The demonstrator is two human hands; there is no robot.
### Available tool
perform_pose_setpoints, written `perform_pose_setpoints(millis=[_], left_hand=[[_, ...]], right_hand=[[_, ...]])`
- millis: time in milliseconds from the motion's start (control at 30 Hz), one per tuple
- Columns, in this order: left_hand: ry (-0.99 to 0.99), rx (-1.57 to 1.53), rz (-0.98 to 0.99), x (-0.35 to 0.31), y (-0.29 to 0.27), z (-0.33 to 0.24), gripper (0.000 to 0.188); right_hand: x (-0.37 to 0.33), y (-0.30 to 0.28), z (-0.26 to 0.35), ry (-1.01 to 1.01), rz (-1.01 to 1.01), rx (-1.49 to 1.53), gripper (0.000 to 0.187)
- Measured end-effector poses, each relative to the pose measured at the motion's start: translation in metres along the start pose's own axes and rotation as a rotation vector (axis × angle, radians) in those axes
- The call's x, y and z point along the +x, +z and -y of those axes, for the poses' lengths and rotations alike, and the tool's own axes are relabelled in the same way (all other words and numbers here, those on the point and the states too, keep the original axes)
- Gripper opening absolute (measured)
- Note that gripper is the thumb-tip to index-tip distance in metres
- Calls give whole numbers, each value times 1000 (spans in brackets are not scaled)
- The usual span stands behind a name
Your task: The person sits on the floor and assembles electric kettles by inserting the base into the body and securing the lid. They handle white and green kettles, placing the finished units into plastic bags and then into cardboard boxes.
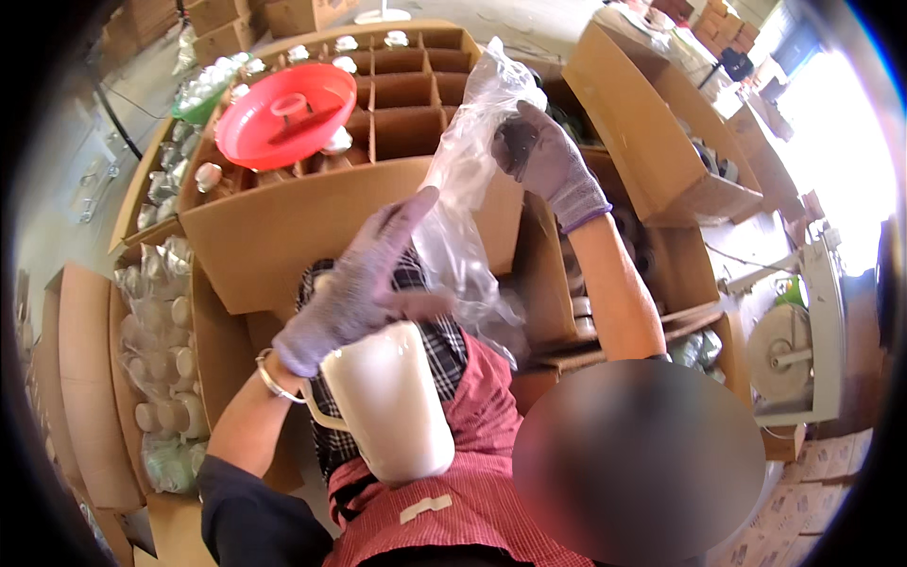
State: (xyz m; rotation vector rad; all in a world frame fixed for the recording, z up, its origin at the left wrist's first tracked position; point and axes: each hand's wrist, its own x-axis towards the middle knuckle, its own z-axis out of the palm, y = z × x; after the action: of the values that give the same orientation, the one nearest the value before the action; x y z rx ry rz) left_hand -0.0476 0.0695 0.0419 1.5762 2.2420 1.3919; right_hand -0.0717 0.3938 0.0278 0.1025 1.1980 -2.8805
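A white pitcher [392, 402] with a side handle leans in my lap against a red checked apron [482, 397]. My gloved left hand [373, 269] hovers just above its upper end, with thumb and fingers spread and nothing gripped. The fingertips come close to a long, crumpled clear plastic bag [453, 227]. My gloved right hand [543, 156] is raised farther forward and to the right, with its fingers closed on the upper part of that bag. The bag hangs down toward my knees.
Ahead stands a divided carton [321, 213] with several wrapped pieces and a red round plastic tray [241, 132] on it. Bagged white containers [175, 378] fill a box at left. Open cartons [652, 123] stand at right, near a machine with a wheel [779, 350].
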Motion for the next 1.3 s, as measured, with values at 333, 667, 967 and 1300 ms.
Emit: perform_pose_setpoints(millis=[333,667,967,1300], left_hand=[[-328,-548,-415,32,-18,58,35],[-135,-216,-319,-61,-55,141,33],[-496,-730,-289,-209,-26,45,33],[-788,-471,439,-312,16,-5,34]], right_hand=[[26,92,-53,-464,176,-344,105],[-16,2,-150,-827,-285,-1564,41],[-167,46,-217,-898,28,-1413,17],[-266,19,-231,-663,743,-1662,18]])
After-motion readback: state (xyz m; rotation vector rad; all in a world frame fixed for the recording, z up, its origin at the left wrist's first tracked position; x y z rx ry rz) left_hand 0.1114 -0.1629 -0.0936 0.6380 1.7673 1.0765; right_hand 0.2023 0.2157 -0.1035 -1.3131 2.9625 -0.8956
